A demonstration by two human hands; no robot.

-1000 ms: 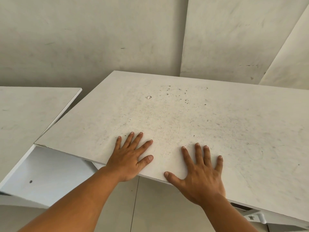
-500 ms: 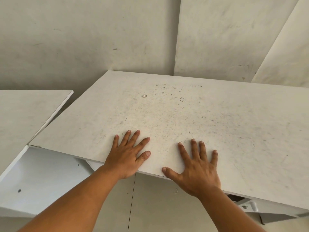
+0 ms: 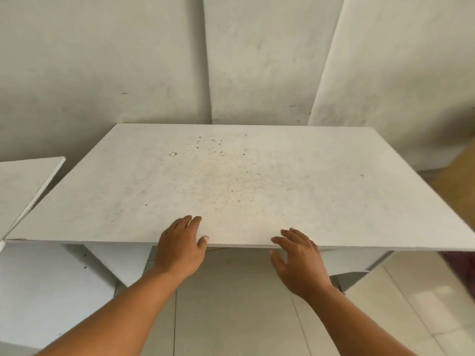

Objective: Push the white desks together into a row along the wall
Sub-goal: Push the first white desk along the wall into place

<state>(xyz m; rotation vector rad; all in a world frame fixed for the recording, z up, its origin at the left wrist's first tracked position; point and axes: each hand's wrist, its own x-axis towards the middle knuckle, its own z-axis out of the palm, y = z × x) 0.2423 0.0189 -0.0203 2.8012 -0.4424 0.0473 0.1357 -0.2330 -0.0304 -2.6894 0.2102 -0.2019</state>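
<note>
A large white desk (image 3: 244,181) stands in front of me, its back edge close to the wall and its top dusty and speckled. My left hand (image 3: 180,246) lies on its front edge, fingers on the top and thumb at the rim. My right hand (image 3: 298,258) is at the same edge further right, fingers spread over the rim and thumb lower, gripping nothing that I can see. A second white desk (image 3: 23,186) stands at the left, angled, and the big desk's front left corner meets its right edge.
White boards (image 3: 385,73) lean against the grey wall (image 3: 102,73) behind the desk. Pale floor tiles (image 3: 231,317) show below the desk and at the right. A dark red patch (image 3: 458,263) sits low at the right edge.
The big desk has swung from a slant to square with the wall. Both hands have slid back from flat on the top to the front edge.
</note>
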